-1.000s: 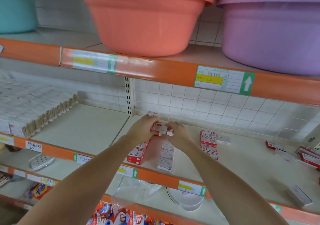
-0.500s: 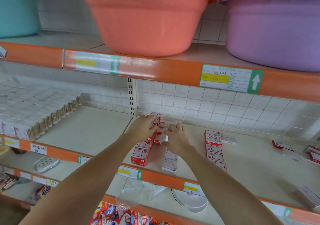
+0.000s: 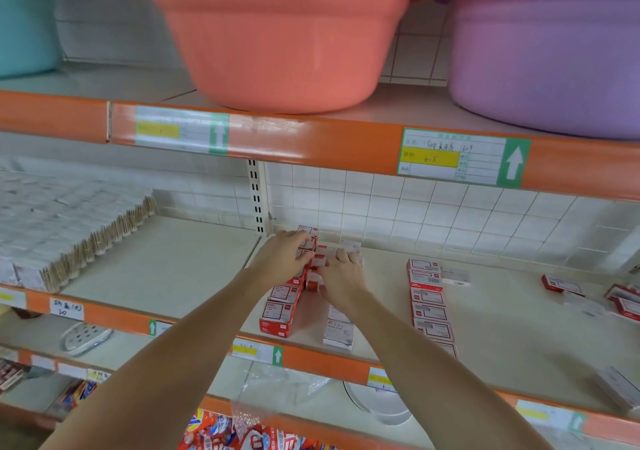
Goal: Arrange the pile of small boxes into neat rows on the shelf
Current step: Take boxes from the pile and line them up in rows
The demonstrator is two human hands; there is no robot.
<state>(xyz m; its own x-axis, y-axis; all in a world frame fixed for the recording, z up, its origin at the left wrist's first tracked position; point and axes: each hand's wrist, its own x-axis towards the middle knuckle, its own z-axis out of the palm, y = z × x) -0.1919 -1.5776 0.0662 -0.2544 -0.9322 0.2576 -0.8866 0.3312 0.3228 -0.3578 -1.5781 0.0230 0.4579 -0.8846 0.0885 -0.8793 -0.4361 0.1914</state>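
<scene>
Middle shelf (image 3: 194, 269), seen from the head camera. Left hand (image 3: 282, 257) laid over the far end of the red row (image 3: 282, 302) of small boxes, near the shelf's back edge by the slotted upright (image 3: 256, 197); fingers curved over the box tops, true grasp not discernible. Right hand (image 3: 341, 273) just beside it, fingers bent over a red-and-white box (image 3: 320, 259) held between the two hands; thumb touching a further box (image 3: 313, 281) below. Whether the fingers pinch that box or merely press it: cannot tell.

Red row running from the front edge toward the back edge, boxes end to end. White row (image 3: 339, 328) beside it on the right, reaching the front edge, partly hidden under the right forearm. Third row (image 3: 429, 306) well apart to the right, also front to back, with one white box (image 3: 455, 275) lying beside its far end. Loose boxes (image 3: 562, 285) scattered near the shelf's right end.

Upper shelf: orange basin (image 3: 284, 41), purple basin (image 3: 547, 55), teal basin (image 3: 27, 24). Price label (image 3: 464, 157) on its front rail. Stacked packs (image 3: 69, 224) at the middle shelf's left end.
</scene>
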